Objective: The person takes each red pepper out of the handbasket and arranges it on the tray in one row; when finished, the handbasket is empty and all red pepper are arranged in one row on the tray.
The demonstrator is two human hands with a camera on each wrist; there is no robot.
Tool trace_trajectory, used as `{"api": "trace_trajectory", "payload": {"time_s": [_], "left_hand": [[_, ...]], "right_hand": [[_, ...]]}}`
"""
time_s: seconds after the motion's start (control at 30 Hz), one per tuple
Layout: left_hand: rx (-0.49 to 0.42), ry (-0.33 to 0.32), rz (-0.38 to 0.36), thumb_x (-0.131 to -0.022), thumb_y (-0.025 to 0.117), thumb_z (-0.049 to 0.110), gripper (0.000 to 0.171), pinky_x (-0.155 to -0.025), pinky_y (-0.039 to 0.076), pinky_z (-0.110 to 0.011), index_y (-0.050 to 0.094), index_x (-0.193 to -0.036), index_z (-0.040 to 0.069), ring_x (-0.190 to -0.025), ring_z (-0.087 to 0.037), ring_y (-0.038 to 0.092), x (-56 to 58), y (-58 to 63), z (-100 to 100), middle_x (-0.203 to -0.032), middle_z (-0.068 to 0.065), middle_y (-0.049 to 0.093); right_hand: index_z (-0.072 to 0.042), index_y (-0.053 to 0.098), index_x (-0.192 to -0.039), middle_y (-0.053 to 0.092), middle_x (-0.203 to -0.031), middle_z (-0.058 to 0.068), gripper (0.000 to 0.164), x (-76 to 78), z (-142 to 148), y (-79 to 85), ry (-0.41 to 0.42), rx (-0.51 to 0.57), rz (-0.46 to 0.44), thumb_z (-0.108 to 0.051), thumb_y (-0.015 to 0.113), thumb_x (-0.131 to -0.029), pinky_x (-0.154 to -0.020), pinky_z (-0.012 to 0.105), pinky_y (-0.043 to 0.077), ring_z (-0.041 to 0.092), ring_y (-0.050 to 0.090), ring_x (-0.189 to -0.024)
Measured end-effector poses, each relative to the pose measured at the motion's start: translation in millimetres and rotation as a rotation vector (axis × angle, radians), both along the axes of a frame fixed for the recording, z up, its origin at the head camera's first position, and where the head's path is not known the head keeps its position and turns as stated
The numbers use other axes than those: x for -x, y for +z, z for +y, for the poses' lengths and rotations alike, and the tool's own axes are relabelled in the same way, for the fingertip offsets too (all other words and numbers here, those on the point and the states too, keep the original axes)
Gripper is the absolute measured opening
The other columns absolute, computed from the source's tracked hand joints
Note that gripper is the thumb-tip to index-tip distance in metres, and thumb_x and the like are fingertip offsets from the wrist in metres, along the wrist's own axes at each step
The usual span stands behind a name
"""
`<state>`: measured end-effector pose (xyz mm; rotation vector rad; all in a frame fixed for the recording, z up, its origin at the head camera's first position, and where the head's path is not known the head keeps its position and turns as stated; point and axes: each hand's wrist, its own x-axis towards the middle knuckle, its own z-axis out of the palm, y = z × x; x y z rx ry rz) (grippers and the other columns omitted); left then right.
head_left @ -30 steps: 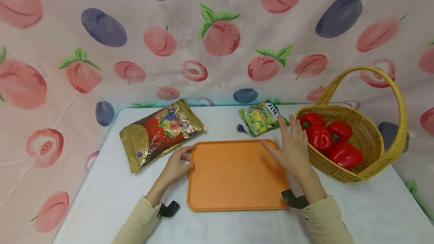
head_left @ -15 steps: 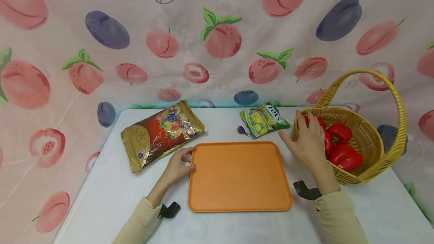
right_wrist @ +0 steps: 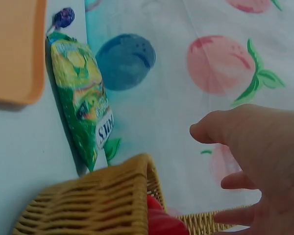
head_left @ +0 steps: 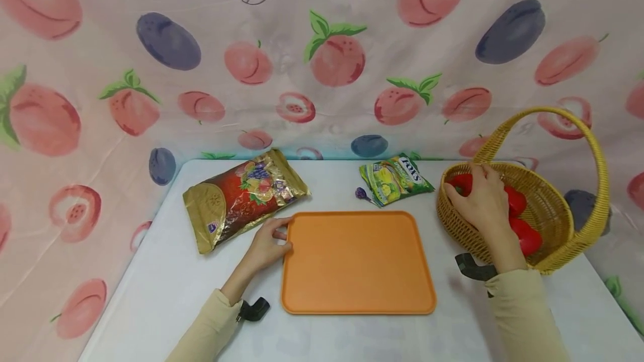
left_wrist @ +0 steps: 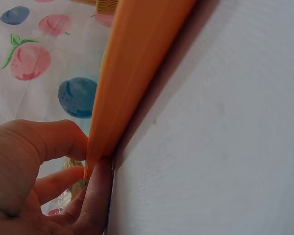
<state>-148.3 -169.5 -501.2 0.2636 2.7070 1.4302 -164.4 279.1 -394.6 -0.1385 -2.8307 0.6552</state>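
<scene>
An orange tray (head_left: pixel 358 261) lies flat on the white table. My left hand (head_left: pixel 268 244) is at its left edge; in the left wrist view the thumb (left_wrist: pixel 63 139) meets the rim and a finger lies against the outer side, pinching the edge. On the right, my right hand (head_left: pixel 480 197) is over a yellow wicker basket (head_left: pixel 455 225) with a tall handle. Its fingers are spread and loosely bent in the right wrist view, with nothing between them. Red bell peppers (head_left: pixel 527 237) sit in the basket, partly hidden by the hand.
Behind the tray lie a green candy bag (head_left: pixel 394 179) and a small purple-wrapped lollipop (head_left: pixel 361 193). A gold and red foil bag (head_left: pixel 246 197) rests at the back left. A fruit-print cloth (head_left: pixel 302 60) hangs along the table's back edge.
My right hand has moved right, from over the tray's right edge to over the basket, covering some of the peppers. The left hand stays at the tray's left edge.
</scene>
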Motion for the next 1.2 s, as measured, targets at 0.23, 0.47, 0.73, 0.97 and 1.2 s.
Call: {"api": "trace_trajectory", "payload": {"time_s": [0.23, 0.47, 0.73, 0.97, 1.2], "left_hand": [[-0.003, 0.0, 0.006, -0.072, 0.072, -0.005, 0.063, -0.073, 0.051, -0.028, 0.061, -0.133, 0.004, -0.087, -0.018, 0.065, 0.8, -1.2, 0, -0.119, -0.013, 0.057], [0.005, 0.003, 0.015, -0.071, 0.073, -0.004, 0.062, -0.072, 0.052, -0.028, 0.062, -0.132, 0.005, -0.086, -0.016, 0.065, 0.4, -1.9, -1, -0.118, -0.011, 0.057], [-0.009, -0.003, 0.02, -0.071, 0.072, -0.004, 0.063, -0.074, 0.052, -0.031, 0.062, -0.132, 0.004, -0.086, -0.018, 0.065, 0.7, -2.6, -1, -0.119, -0.012, 0.057], [-0.01, 0.006, 0.0, -0.071, 0.073, -0.003, 0.063, -0.074, 0.051, -0.031, 0.061, -0.133, 0.006, -0.086, -0.016, 0.064, 0.1, -1.0, -1, -0.12, -0.01, 0.057], [-0.008, 0.004, 0.005, -0.071, 0.073, -0.003, 0.063, -0.073, 0.052, -0.029, 0.061, -0.133, 0.005, -0.086, -0.016, 0.064, 0.4, -1.0, -1, -0.119, -0.011, 0.057]], "right_hand": [[0.007, 0.028, -0.149, 0.027, -0.142, 0.042, 0.079, 9.1, 16, 2.5, 0.019, 0.021, -0.081, -0.041, 0.057, -0.094, -0.093, 0.076, 0.029, 0.063, 0.031, -0.123], [0.01, 0.028, -0.148, 0.028, -0.139, 0.045, 0.08, 17.4, 27, 5.6, 0.05, 0.037, -0.128, -0.044, 0.055, -0.095, -0.092, 0.076, 0.028, 0.064, 0.03, -0.122], [0.013, 0.027, -0.146, 0.027, -0.137, 0.048, 0.082, 25.9, 36, 9.2, 0.067, 0.023, -0.19, -0.047, 0.052, -0.096, -0.093, 0.075, 0.03, 0.066, 0.031, -0.12], [0.016, 0.029, -0.143, 0.031, -0.137, 0.047, 0.079, 35.0, 43, 9.5, 0.091, 0.022, -0.225, -0.044, 0.053, -0.096, -0.096, 0.073, 0.029, 0.063, 0.031, -0.123], [0.019, 0.028, -0.142, 0.032, -0.137, 0.047, 0.083, 42.6, 49, 7.7, 0.1, 0.025, -0.261, -0.046, 0.052, -0.096, -0.099, 0.071, 0.029, 0.062, 0.033, -0.123]]}}
